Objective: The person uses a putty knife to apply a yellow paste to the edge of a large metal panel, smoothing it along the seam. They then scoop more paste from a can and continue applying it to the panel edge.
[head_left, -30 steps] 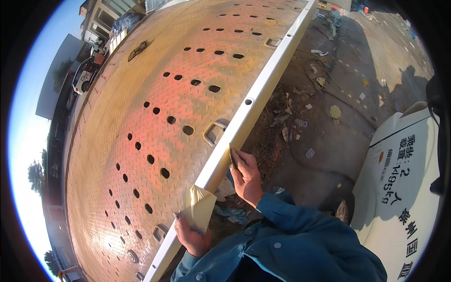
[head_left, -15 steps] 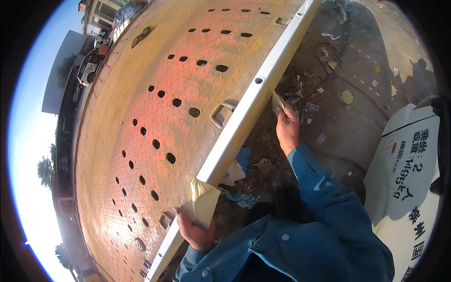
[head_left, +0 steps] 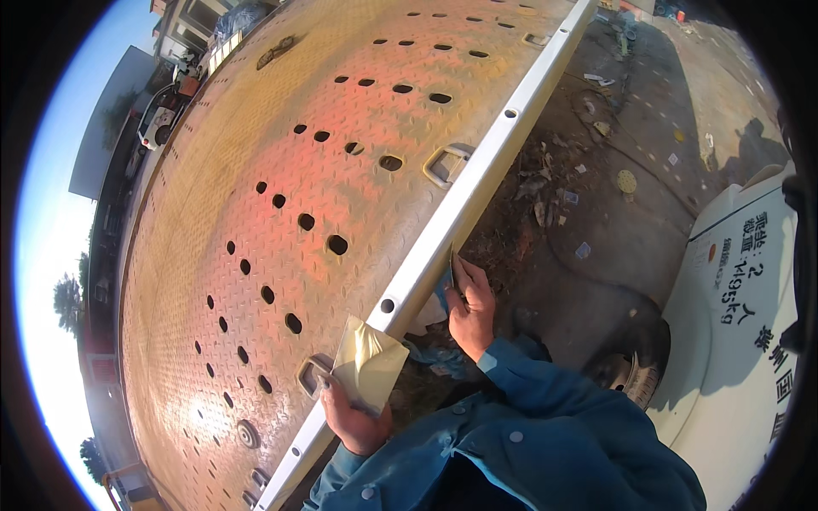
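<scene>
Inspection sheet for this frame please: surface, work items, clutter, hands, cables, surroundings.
Surface: perforated orange tread-plate deck with a white edge rail.
Work items: folded yellowish sheet; small flat tool, kind unclear, at the rail's underside.
Clutter: litter and debris on the ground.
Hands: left hand holds the sheet at the rail; right hand holds the tool against the rail.
Cables: nothing seen.
Surroundings: white vehicle body, wheel, buildings, trees.
</scene>
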Action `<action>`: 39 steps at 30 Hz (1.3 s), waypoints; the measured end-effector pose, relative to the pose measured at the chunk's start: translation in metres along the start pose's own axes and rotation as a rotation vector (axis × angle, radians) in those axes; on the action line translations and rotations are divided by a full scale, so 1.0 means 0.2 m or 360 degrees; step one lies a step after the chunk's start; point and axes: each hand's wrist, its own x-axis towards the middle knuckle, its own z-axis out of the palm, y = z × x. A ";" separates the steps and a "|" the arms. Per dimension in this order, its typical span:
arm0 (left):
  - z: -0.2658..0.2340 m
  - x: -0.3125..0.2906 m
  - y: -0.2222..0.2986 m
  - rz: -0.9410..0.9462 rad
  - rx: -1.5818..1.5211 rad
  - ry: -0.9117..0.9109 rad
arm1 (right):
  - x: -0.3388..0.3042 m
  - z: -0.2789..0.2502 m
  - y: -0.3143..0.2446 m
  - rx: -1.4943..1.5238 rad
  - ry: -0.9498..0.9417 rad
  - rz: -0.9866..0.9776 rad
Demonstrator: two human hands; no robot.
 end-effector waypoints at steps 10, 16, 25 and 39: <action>-0.26 -0.05 0.03 -0.0288 -0.0056 -0.0415 | -0.33 -0.23 -0.55 0.0914 -0.0223 0.0675; -0.16 -0.12 -0.01 -0.0330 -0.0253 -0.0535 | -0.30 -0.41 -0.96 0.0470 -0.0574 -0.0071; -0.16 -0.06 0.00 -0.0205 -0.0244 -0.0405 | -0.19 -0.50 -0.90 -0.0231 -0.0401 -0.0444; 0.08 -0.02 0.11 0.0316 0.0077 0.0083 | -0.13 -0.49 -0.57 0.0036 -0.0812 -0.0186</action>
